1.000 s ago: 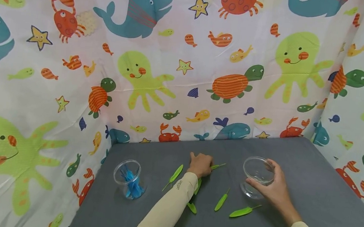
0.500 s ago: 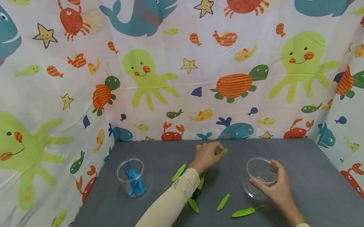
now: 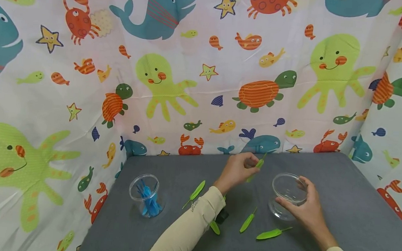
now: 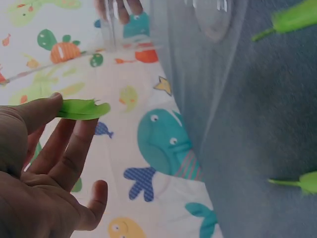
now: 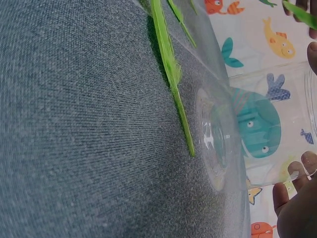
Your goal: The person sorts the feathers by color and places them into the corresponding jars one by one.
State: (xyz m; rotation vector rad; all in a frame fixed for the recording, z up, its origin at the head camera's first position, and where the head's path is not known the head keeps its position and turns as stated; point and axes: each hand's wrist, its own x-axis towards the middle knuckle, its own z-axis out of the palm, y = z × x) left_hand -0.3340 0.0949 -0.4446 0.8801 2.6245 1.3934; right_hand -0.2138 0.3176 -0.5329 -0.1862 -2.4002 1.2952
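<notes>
Between thumb and fingers, my left hand (image 3: 237, 171) pinches a green feather (image 4: 81, 109), its tip pointing up and away in the head view. This hand is above the back part of the table, left of a clear plastic cup (image 3: 285, 192). My right hand (image 3: 309, 207) grips that cup from its right side, thumb at the front. The cup stands upright on the table, and no feather shows inside it. In the right wrist view, a loose green feather (image 5: 171, 69) lies on the cloth close to the cup's base.
Several green feathers (image 3: 269, 234) lie scattered across the grey table (image 3: 353, 216). One is partly hidden beneath the left forearm. At the left stands another clear cup (image 3: 134, 193) containing blue feathers (image 3: 151, 205). A sea-animal printed curtain (image 3: 193, 42) hangs behind the table.
My left hand has picked up a green feather from the table and carried it up and rightward, towards the clear cup. The right hand keeps its grip on the cup.
</notes>
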